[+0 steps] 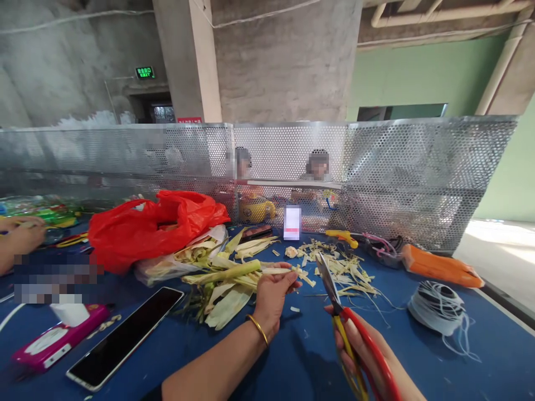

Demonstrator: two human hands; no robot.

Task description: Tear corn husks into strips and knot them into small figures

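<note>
My left hand (271, 295), with a gold bangle on the wrist, pinches a small pale strip of dried husk (301, 273) between thumb and fingers. In my right hand (374, 340) is a pair of scissors (330, 281) with red and yellow handles. Their blades point up and away, a little right of the strip, not touching it. Behind and left of my left hand lies a heap of corn husks (228, 303) with a thick green stalk. Shredded husk pieces (345, 267) are scattered beyond the scissors' tips.
A red plastic bag (137, 228) stands at the back left. A large phone (129, 334) and a magenta power strip (62, 337) lie at the left. At the right are a spool of cord (434, 312) and an orange packet (441, 266). Another person's hand (20, 239) shows far left.
</note>
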